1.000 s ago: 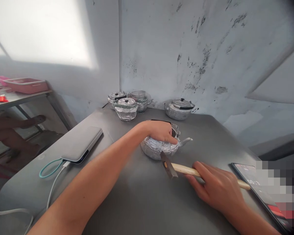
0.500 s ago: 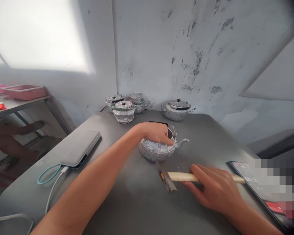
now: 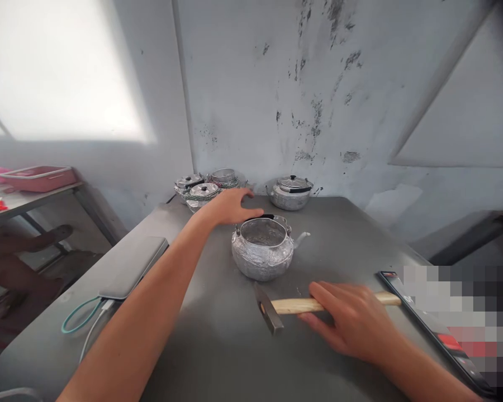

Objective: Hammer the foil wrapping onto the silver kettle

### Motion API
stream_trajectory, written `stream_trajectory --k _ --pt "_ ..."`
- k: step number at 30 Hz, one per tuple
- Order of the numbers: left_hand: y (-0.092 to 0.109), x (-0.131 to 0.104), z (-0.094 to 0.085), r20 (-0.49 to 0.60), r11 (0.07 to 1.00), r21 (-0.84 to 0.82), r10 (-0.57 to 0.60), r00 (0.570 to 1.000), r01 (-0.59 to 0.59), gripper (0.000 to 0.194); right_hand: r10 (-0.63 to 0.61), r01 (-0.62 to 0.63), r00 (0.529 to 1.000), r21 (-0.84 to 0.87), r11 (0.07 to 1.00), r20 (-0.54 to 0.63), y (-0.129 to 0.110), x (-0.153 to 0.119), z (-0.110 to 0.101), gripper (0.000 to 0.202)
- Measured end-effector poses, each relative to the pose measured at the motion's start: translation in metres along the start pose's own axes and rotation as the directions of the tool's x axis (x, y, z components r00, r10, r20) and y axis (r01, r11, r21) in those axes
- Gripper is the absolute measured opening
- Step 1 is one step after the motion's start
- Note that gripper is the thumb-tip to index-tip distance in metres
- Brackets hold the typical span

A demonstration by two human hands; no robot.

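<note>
A dented silver kettle (image 3: 262, 259) without a lid stands upright mid-table, its spout pointing right and its black handle folded toward the back rim. Just behind and left of its rim is my left hand (image 3: 230, 206), fingers apart and holding nothing; the thumb lies near the black handle. My right hand (image 3: 352, 315) is wrapped round the wooden handle of a hammer (image 3: 295, 306), whose metal head lies in front of the kettle, low over the tabletop.
Several foil-like silver pots (image 3: 203, 191) stand at the back left, and a lidded kettle (image 3: 291, 195) at the back. A power bank (image 3: 132, 268) with cables lies left, a phone (image 3: 433, 329) right. A pink basket (image 3: 39, 178) sits on another table.
My left hand has come out of the kettle's opening and moved back and left, its fingers spreading. The kettle's opening is now uncovered. My right hand still holds the hammer.
</note>
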State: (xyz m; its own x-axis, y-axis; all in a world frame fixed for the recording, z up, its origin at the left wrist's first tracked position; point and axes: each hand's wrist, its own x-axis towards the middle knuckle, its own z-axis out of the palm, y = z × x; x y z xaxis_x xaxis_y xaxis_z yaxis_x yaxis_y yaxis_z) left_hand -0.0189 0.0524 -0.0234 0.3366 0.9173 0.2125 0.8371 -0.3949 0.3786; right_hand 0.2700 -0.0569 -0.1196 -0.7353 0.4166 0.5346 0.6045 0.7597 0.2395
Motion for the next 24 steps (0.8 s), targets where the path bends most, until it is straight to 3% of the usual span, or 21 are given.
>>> stream_trajectory --k 2,5,7,8,13,16,24 --pt "-0.009 0.003 0.006 0.181 0.995 0.059 -0.086 0.98 0.077 0.078 0.016 -0.016 1.0 -0.003 1.0 -0.011 0.001 0.0 -0.001 0.033" --pt "-0.009 0.002 0.008 0.328 0.997 0.066 -0.07 0.942 0.051 0.043 0.092 -0.092 0.995 0.002 0.996 -0.045 0.002 0.001 -0.004 0.032" --pt "0.0 -0.001 0.004 0.305 0.996 0.081 -0.06 0.95 0.037 0.03 0.185 -0.185 0.98 0.011 0.983 -0.072 0.003 0.003 -0.008 0.031" --pt "0.005 -0.003 0.0 0.229 0.993 0.116 -0.055 0.972 0.029 0.029 0.239 -0.239 0.968 0.021 0.971 -0.081 0.004 0.004 -0.011 0.031" --pt "0.033 -0.019 -0.012 -0.096 0.945 0.319 -0.05 0.994 0.078 0.054 0.472 -0.467 0.881 0.096 0.879 -0.024 0.01 0.008 -0.02 0.025" --pt "0.039 -0.024 -0.011 -0.028 0.94 0.342 0.009 1.0 0.001 0.06 0.495 -0.495 0.869 0.083 0.865 0.019 0.019 0.006 -0.018 0.025" --pt "0.042 -0.03 -0.025 0.272 0.994 0.091 0.029 0.962 -0.055 0.083 0.408 -0.428 0.873 0.018 0.904 0.267 0.032 -0.001 -0.01 0.022"
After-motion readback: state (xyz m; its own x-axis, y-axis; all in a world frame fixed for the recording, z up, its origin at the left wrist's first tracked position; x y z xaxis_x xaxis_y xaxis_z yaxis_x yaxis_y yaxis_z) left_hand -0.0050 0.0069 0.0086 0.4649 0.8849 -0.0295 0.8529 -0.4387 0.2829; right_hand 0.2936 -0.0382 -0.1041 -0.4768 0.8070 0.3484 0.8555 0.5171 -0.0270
